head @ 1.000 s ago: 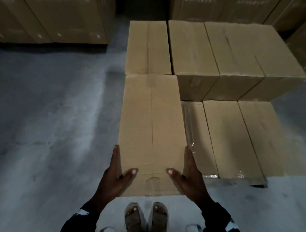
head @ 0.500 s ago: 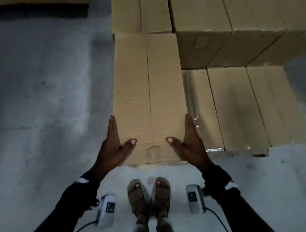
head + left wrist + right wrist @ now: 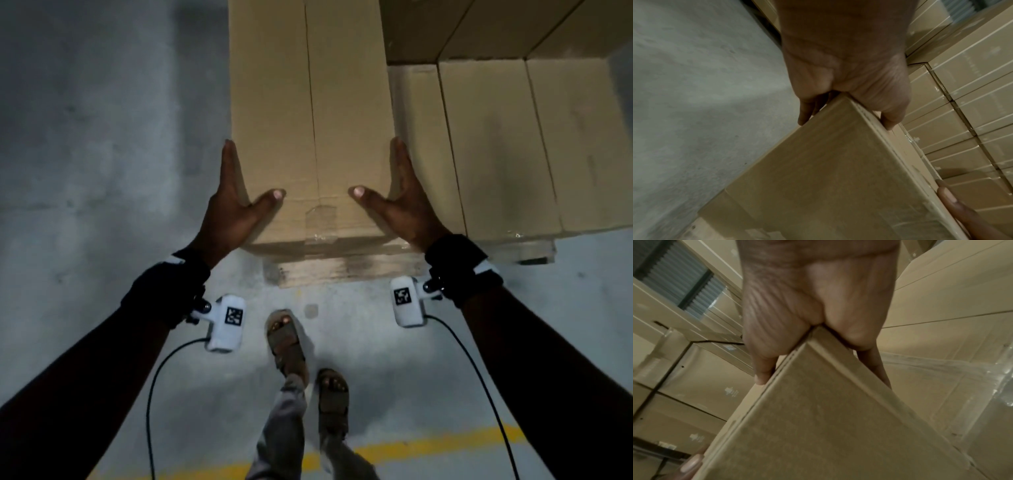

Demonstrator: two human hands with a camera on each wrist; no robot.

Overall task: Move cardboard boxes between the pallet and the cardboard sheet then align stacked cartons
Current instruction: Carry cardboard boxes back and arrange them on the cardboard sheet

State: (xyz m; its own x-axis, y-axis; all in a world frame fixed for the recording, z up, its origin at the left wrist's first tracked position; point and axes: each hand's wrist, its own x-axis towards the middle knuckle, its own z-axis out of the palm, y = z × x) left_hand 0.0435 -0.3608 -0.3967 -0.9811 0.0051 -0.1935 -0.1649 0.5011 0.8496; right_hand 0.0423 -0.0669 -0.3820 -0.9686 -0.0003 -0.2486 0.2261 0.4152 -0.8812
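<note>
A long tan cardboard box (image 3: 311, 120) lies on top of a plastic-wrapped carton (image 3: 342, 267) at the stack's left end. My left hand (image 3: 236, 202) straddles its near left corner, fingers straight along the side and thumb flat on top. My right hand (image 3: 400, 202) mirrors this at the near right corner. In the left wrist view the left hand (image 3: 844, 73) presses the box (image 3: 828, 178) at its corner. The right wrist view shows the right hand (image 3: 813, 313) doing the same on the box (image 3: 818, 426).
Lower cartons (image 3: 496, 144) lie side by side right of the box, with a taller stack (image 3: 479, 27) behind them. Grey concrete floor (image 3: 102, 137) spreads to the left. My sandalled feet (image 3: 286, 339) stand before the stack, near a yellow floor line (image 3: 394, 448).
Both hands stay on the box's near corners. The view has tilted down, my arms now stretch out, and one foot has stepped back.
</note>
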